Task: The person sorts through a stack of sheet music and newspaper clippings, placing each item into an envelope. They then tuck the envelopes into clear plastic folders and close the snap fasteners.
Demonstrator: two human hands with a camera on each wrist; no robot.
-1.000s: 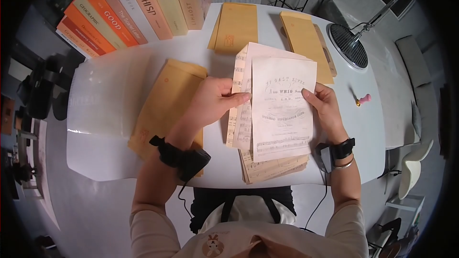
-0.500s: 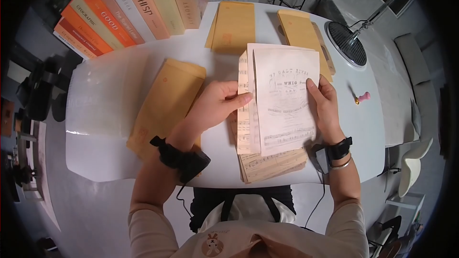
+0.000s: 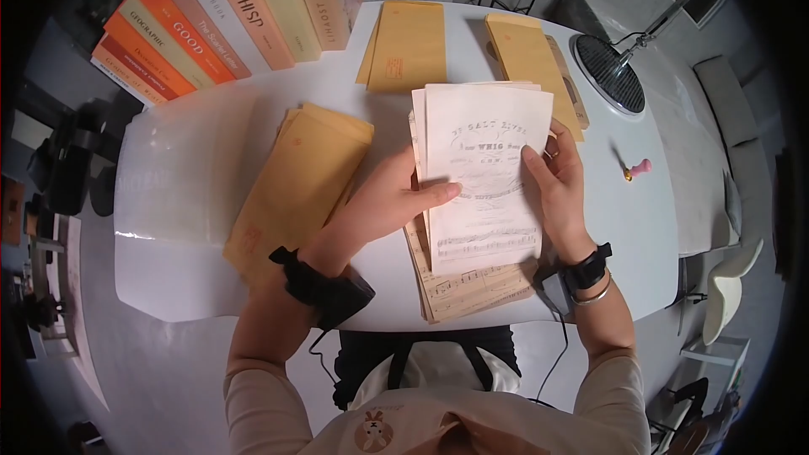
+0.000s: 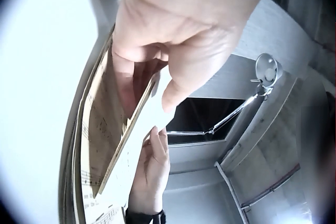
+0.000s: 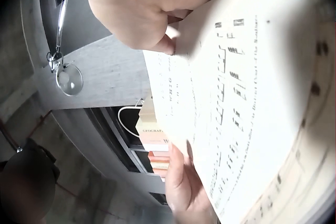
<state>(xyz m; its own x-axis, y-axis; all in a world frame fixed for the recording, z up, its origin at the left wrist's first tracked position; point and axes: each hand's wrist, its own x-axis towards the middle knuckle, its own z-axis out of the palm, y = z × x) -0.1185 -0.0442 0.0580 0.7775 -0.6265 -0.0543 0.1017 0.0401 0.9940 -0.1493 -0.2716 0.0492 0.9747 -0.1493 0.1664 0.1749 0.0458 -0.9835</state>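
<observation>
Both hands hold a small stack of printed sheet music (image 3: 489,202) above the table, its top page showing a curved title and staves. My left hand (image 3: 396,190) pinches the stack's left edge, thumb on the front and fingers behind, as the left wrist view shows. On the opposite edge my right hand (image 3: 558,181) grips the paper with its thumb on the front page; its fingers are mostly hidden behind. More tan music sheets (image 3: 480,295) lie on the table under the held stack. In the right wrist view the printed page (image 5: 231,98) fills the middle.
Brown envelopes (image 3: 299,185) lie left of the hands, with more envelopes (image 3: 409,46) at the back and a pile (image 3: 531,59) at back right. A row of books (image 3: 227,17) stands back left beside clear plastic sleeves (image 3: 181,168). A lamp base (image 3: 608,74) and pink-handled stamp (image 3: 638,170) are at right.
The held sheets have been drawn into a more even stack and shifted slightly left. The left thumb has moved from the edge further onto the top page.
</observation>
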